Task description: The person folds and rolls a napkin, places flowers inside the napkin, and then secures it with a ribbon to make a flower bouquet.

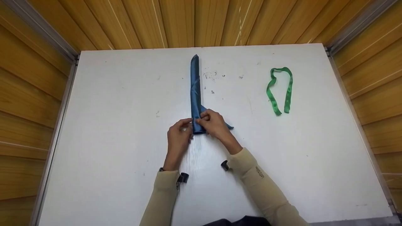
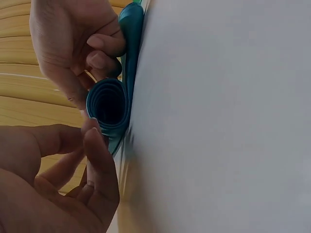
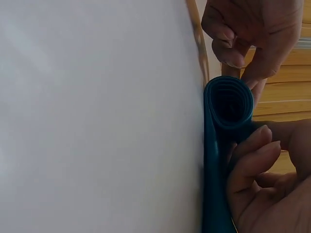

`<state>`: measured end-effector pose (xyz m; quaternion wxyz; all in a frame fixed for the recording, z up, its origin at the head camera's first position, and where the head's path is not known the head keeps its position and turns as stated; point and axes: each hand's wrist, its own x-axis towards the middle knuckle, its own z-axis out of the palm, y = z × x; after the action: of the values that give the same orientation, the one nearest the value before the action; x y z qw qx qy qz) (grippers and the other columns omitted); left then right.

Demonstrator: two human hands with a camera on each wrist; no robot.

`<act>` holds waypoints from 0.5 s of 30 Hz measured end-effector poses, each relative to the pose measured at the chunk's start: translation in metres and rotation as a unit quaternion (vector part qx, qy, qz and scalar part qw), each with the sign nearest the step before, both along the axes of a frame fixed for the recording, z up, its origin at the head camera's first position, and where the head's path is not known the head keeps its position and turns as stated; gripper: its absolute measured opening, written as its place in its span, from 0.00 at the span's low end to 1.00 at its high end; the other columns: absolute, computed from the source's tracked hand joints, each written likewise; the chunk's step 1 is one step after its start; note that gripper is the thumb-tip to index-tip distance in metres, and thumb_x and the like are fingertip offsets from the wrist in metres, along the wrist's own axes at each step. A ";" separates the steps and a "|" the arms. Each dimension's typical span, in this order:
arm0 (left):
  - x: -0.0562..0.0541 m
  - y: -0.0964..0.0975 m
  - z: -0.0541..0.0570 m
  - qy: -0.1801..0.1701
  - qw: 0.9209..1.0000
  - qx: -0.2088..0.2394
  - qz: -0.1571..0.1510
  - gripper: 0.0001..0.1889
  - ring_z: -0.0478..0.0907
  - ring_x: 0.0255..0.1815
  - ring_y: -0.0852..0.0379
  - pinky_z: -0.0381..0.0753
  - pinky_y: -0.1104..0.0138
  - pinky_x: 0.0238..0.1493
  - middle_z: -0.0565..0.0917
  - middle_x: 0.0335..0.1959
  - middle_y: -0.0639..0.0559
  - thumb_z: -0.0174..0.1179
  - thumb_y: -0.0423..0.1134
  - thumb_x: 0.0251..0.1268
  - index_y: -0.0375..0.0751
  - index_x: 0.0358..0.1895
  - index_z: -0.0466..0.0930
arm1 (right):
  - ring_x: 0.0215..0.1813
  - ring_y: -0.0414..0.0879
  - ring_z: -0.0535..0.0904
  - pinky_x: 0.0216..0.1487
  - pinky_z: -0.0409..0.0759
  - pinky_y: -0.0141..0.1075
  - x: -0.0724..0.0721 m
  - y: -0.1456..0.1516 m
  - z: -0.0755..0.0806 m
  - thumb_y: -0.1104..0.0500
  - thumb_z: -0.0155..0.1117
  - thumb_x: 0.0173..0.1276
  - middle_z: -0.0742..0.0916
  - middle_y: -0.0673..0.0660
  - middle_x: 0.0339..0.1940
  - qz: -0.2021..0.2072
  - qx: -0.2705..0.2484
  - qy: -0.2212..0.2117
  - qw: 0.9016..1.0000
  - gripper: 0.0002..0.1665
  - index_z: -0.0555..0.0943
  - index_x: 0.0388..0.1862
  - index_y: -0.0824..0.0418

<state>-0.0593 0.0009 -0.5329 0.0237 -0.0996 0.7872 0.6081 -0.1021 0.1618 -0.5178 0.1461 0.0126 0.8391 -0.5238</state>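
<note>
A shiny blue satin cloth [image 1: 195, 94], wound into a long narrow roll, lies lengthwise mid-table, its far end pointed. One loose flap spreads out to the right, partly under the right hand. My right hand [image 1: 214, 124] pinches the near part of the roll from the right, thumb on top and fingers curled at its side. On the other side my left hand [image 1: 179, 135] touches the roll with its fingertips, loosely bent. Several wound layers show at the open near end of the roll [image 2: 92, 99] in the left wrist view; the right wrist view shows the same roll [image 3: 210, 111].
A green ribbon [image 1: 289, 91] lies in a loop on the right of the white table [image 1: 119, 157]. Wood-patterned panels [image 1: 179, 23] stand along the back and both sides. Small dark marks dot the tabletop beside the roll.
</note>
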 end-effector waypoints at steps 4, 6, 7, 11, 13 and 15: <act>-0.002 0.001 0.000 -0.009 0.999 -0.040 0.012 0.15 0.84 0.30 0.56 0.79 0.68 0.31 0.90 0.42 0.49 0.67 0.30 0.69 0.37 0.57 0.88 | 0.26 0.40 0.77 0.28 0.76 0.31 0.000 0.001 -0.001 0.63 0.70 0.75 0.88 0.58 0.37 -0.007 0.008 0.006 1.000 0.12 0.82 0.52 0.69; -0.002 0.001 0.001 -0.016 0.998 -0.052 0.011 0.16 0.84 0.33 0.57 0.80 0.67 0.34 0.91 0.42 0.48 0.68 0.31 0.68 0.36 0.57 0.88 | 0.31 0.42 0.80 0.33 0.77 0.33 0.001 0.002 -0.001 0.62 0.71 0.74 0.88 0.57 0.37 -0.016 0.036 0.015 0.999 0.12 0.82 0.51 0.67; -0.003 0.002 0.001 -0.017 0.998 -0.054 0.008 0.16 0.84 0.34 0.57 0.80 0.67 0.35 0.91 0.42 0.48 0.68 0.32 0.68 0.36 0.57 0.88 | 0.34 0.43 0.80 0.35 0.77 0.34 0.001 0.002 -0.001 0.62 0.72 0.74 0.88 0.56 0.36 -0.021 0.051 0.021 0.998 0.12 0.82 0.50 0.66; -0.003 0.003 0.002 -0.009 1.000 -0.028 -0.003 0.16 0.83 0.28 0.57 0.78 0.68 0.31 0.91 0.41 0.48 0.69 0.31 0.68 0.36 0.57 0.88 | 0.36 0.45 0.81 0.38 0.77 0.36 0.002 0.002 -0.001 0.62 0.71 0.75 0.87 0.55 0.35 -0.023 0.063 0.038 0.997 0.09 0.82 0.48 0.64; -0.003 0.004 0.003 -0.002 1.000 -0.014 -0.009 0.15 0.82 0.26 0.57 0.77 0.69 0.29 0.91 0.41 0.48 0.69 0.31 0.68 0.36 0.57 0.88 | 0.33 0.44 0.80 0.33 0.77 0.35 0.002 0.002 -0.002 0.62 0.68 0.78 0.86 0.54 0.35 -0.013 0.043 0.042 0.998 0.07 0.83 0.48 0.64; -0.003 0.005 0.003 0.004 1.000 -0.007 -0.010 0.15 0.81 0.25 0.58 0.77 0.69 0.28 0.90 0.40 0.48 0.70 0.31 0.67 0.36 0.56 0.88 | 0.27 0.43 0.78 0.28 0.75 0.34 0.002 0.003 -0.003 0.61 0.65 0.80 0.86 0.55 0.34 -0.002 0.016 0.043 0.999 0.07 0.84 0.50 0.64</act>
<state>-0.0622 0.0057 -0.5294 0.0258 -0.0892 0.7924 0.6029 -0.1004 0.1647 -0.5204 0.1089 -0.0061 0.8530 -0.5104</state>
